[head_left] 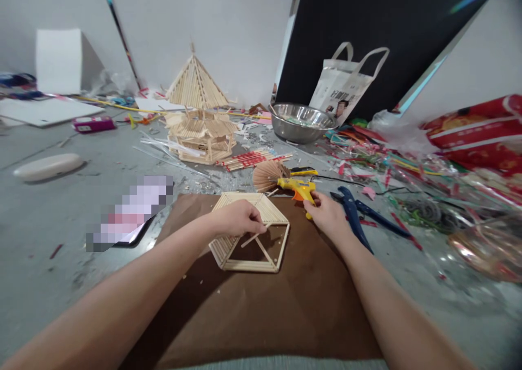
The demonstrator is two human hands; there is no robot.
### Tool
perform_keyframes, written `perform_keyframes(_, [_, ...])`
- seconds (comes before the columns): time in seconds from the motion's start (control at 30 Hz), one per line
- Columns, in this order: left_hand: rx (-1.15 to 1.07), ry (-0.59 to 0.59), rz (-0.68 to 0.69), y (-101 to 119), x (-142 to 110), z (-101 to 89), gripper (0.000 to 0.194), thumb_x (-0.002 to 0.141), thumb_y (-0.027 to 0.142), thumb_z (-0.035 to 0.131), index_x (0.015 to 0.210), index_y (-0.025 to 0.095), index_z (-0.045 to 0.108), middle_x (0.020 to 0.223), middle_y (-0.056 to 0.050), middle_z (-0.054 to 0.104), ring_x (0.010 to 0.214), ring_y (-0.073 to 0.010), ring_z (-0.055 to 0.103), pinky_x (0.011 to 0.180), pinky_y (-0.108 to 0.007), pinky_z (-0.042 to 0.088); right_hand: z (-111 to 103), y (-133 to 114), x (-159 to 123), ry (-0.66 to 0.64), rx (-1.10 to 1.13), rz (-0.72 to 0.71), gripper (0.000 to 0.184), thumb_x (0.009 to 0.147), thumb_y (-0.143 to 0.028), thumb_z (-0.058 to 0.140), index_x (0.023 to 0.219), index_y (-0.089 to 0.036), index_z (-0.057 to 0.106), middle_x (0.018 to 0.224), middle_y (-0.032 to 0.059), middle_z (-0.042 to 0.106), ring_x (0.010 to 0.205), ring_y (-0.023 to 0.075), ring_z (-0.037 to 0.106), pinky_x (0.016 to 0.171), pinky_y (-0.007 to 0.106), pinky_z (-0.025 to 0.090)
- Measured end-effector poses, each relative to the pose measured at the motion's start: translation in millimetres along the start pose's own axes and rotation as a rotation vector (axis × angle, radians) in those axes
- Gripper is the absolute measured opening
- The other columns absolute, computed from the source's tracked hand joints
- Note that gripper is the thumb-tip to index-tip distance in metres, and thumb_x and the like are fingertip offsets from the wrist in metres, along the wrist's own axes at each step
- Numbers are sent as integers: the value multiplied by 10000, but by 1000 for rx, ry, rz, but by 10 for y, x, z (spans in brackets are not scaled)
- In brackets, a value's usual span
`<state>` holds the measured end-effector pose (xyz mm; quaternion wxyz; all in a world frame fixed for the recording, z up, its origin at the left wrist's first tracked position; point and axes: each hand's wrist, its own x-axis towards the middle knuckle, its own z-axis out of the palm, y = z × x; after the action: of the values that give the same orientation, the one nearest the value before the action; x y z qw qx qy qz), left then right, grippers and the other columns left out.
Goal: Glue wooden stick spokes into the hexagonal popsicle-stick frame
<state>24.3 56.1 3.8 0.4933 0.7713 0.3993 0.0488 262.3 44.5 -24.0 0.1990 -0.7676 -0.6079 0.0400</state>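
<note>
Pinched in my left hand (240, 217) is a short wooden stick (249, 241), held over a flat six-sided frame (250, 265) made of pale sticks. Rows of sticks fill the frame's left and far sections, while its right and near sections are open. The frame lies on a brown sheet (261, 315). My right hand (326, 213) is closed around the handle of a yellow glue gun (299, 188) with an orange trigger. The gun's nozzle points left, close to a fan-folded brown paper piece (266, 176).
Behind stands a stick pavilion model (199, 114). Blue-handled cutters (354, 217) lie right of my right hand. A phone (134, 212) and a white case (48, 167) are at left. Further back are a metal bowl (302, 128), red-wrapped sticks (255, 159) and scattered scraps.
</note>
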Motion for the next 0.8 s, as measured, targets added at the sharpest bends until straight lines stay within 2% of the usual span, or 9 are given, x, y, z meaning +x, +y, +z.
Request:
perform_keyframes(0.1, [-309, 74, -64, 12, 11, -11, 199, 645, 333, 540, 656, 135, 525, 393, 71, 400, 321, -40, 335, 326, -164, 250, -64, 6, -20, 12, 207, 56, 321, 685, -351, 438, 903, -149, 560, 786, 73, 621, 681, 180, 574, 585, 270, 419])
perform_keyframes(0.2, [-581, 182, -40, 2, 36, -21, 187, 645, 306, 561, 637, 129, 501, 407, 70, 416, 302, -22, 309, 295, -149, 226, -133, 6, -77, -36, 565, 143, 251, 654, -332, 475, 813, -149, 541, 628, 25, 581, 521, 139, 536, 471, 238, 402])
perform_keyframes(0.27, [-731, 260, -36, -16, 56, -29, 178, 635, 283, 582, 638, 127, 496, 448, 64, 449, 299, -11, 314, 282, -141, 213, -177, -2, -124, -84, 776, 165, 186, 619, -286, 520, 741, -146, 524, 576, 9, 558, 491, 123, 516, 448, 223, 391])
perform_keyframes(0.37, [-894, 350, -41, -39, 78, -44, 173, 617, 252, 610, 655, 128, 497, 518, 50, 500, 311, -1, 342, 278, -128, 209, -244, -57, -205, -146, 950, 101, 124, 609, -253, 542, 658, -142, 514, 515, 2, 537, 472, 113, 501, 445, 219, 384])
perform_keyframes(0.43, [-973, 389, -41, -44, 84, -51, 160, 619, 232, 612, 666, 127, 502, 557, 38, 528, 321, 2, 352, 282, -121, 214, -280, -126, -267, -183, 1026, 33, 137, 640, -269, 523, 702, -147, 522, 456, -23, 502, 413, 99, 466, 420, 219, 367])
perform_keyframes(0.5, [-1034, 428, -46, -40, 87, -53, 139, 628, 213, 604, 656, 124, 500, 571, 28, 542, 323, 2, 350, 284, -122, 218, -293, -199, -331, -252, 1059, -26, 161, 643, -263, 530, 762, -154, 530, 487, -29, 517, 380, 86, 443, 403, 220, 361])
perform_keyframes(0.6, [-1092, 486, -44, -35, 94, -48, 115, 636, 183, 593, 640, 120, 497, 547, 24, 534, 323, -3, 345, 287, -126, 220, -249, -253, -412, -310, 1054, -60, 220, 609, -264, 586, 806, -179, 538, 692, 6, 587, 392, 76, 445, 383, 232, 376])
perform_keyframes(0.7, [-1129, 520, -21, -42, 107, -41, 102, 635, 173, 592, 635, 114, 508, 536, 24, 522, 325, -4, 343, 291, -129, 223, -165, -220, -459, -293, 908, -95, 182, 608, -300, 611, 757, -205, 566, 691, 17, 597, 468, 116, 500, 403, 251, 407])
perform_keyframes(0.8, [-1155, 534, 6, -66, 122, -40, 115, 622, 181, 607, 634, 110, 518, 532, 27, 511, 324, -3, 341, 296, -131, 229, -130, -182, -474, -306, 719, -254, 165, 635, -302, 602, 781, -228, 583, 698, 14, 604, 603, 164, 554, 531, 297, 456])
